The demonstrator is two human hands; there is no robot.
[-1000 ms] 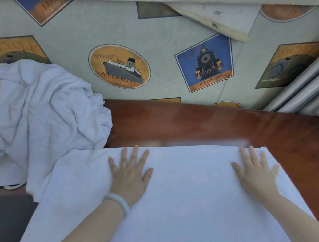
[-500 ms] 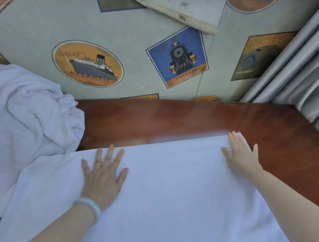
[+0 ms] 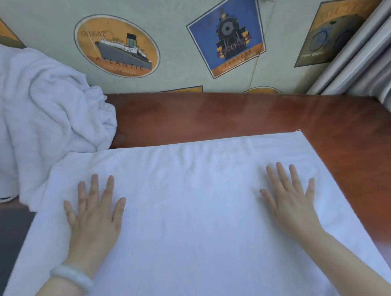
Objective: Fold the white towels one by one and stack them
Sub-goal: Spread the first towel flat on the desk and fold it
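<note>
A white towel (image 3: 192, 203) lies spread flat on the brown wooden table (image 3: 211, 116), its far edge straight and its far right corner near the table's right side. My left hand (image 3: 92, 215) presses flat on the towel's left part with fingers spread; a pale bangle sits on that wrist. My right hand (image 3: 289, 200) rests flat on the towel's right part, fingers straight. A crumpled heap of white towels (image 3: 38, 109) sits at the left, overlapping the flat towel's left corner.
A pale green cloth-covered surface with ship and train prints (image 3: 175, 49) rises behind the table. Grey curtain folds (image 3: 364, 60) hang at the far right. A dark floor or seat (image 3: 9, 232) shows at the lower left beside the table.
My right hand has slid from the towel's far right corner back toward me onto the towel's right part. My left hand stays flat on the left part.
</note>
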